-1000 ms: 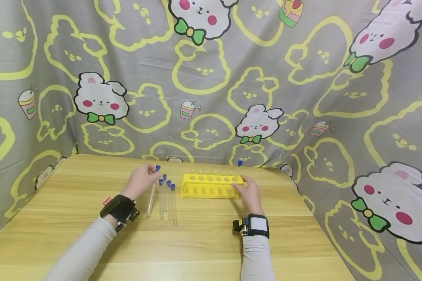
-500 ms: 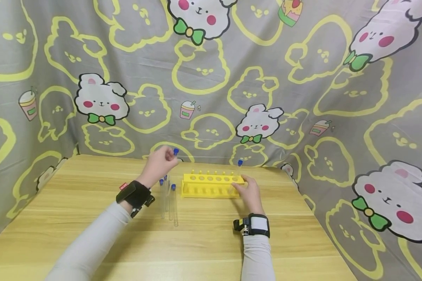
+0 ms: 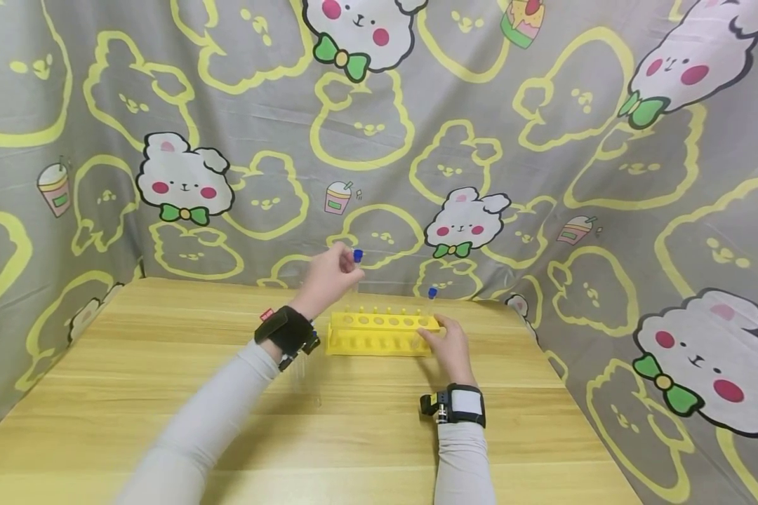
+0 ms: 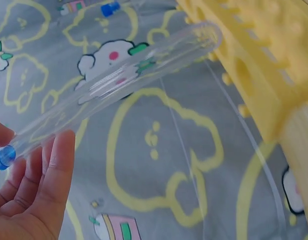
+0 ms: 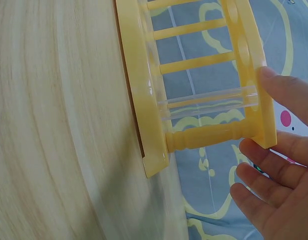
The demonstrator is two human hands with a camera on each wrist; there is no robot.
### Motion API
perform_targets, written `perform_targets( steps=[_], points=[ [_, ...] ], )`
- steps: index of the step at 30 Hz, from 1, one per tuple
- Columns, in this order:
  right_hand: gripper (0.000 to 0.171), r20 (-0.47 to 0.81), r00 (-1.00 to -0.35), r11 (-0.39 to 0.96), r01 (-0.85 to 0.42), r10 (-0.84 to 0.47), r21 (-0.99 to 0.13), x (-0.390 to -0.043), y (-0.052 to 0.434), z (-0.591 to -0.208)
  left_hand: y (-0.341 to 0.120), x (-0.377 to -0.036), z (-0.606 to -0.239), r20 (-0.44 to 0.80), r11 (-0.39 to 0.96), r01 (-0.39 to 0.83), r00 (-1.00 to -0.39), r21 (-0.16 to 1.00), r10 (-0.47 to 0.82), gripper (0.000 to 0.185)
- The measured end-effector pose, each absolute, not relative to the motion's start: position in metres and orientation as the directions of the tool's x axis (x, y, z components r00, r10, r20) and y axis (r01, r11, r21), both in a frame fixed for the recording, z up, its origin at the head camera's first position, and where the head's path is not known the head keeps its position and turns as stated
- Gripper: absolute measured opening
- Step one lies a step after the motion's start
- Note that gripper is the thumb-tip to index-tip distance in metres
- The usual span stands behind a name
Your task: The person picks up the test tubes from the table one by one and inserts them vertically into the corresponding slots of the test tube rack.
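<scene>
Observed, largest first: pale wood-grain bench (image 3: 366,456), carrying a long yellow plastic rack (image 3: 385,327) pierced with round holes. Pinched at its right end by right grip (image 3: 448,345), thumb opposite fingers; liable to slide or tip if slackened under side load. Held over its left end by left grip (image 3: 330,278), nearly closed: a long clear tube (image 4: 119,75), pinched near the top, closed end close to the rack, contact not determinable. Likely to snag if lowered at a slant, or swing if pinched loosely. Seated at the right end: a second clear tube (image 5: 208,102), exposed to jolts. Mostly screened by black wrist band (image 3: 284,330), count uncertain: loose clear tubes (image 3: 300,370), apt to roll if brushed. Smallest: blue cap (image 4: 4,157) of the held tube; could pop off if tugged.
</scene>
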State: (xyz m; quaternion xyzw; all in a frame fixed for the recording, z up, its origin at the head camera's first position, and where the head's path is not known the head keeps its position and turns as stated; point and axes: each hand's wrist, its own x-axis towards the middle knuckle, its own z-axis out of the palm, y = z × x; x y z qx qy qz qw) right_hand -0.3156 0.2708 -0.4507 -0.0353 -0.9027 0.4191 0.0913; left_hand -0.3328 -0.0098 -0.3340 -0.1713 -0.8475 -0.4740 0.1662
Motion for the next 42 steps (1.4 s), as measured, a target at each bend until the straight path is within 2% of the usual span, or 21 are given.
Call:
perform_targets(
  steps=[8, 19, 31, 42],
  points=[
    [0.064, 0.146, -0.978, 0.643, -0.018, 0.146, -0.765, -0.315, 0.270, -0.450, 0.022, -0.341, -0.327, 0.480, 0.368, 0.497, -0.865, 0.786, 0.144, 0.020],
    [0.064, 0.150, -0.977, 0.642, -0.019, 0.151, -0.766, -0.316, 0.272, -0.450, 0.057, -0.341, -0.337, 0.455, 0.321, 0.501, -0.865, 0.804, 0.210, 0.019],
    [0.064, 0.134, -0.979, 0.644, -0.003, 0.155, -0.765, -0.314, 0.270, -0.449, 0.084, -0.341, -0.359, 0.481, 0.325, 0.529, -0.848, 0.784, 0.223, 0.020],
    [0.063, 0.148, -0.977, 0.643, -0.015, 0.153, -0.766, -0.316, 0.271, -0.451, 0.096, -0.350, -0.381, 0.453, 0.403, 0.523, -0.852, 0.751, 0.262, 0.020]
  ],
)
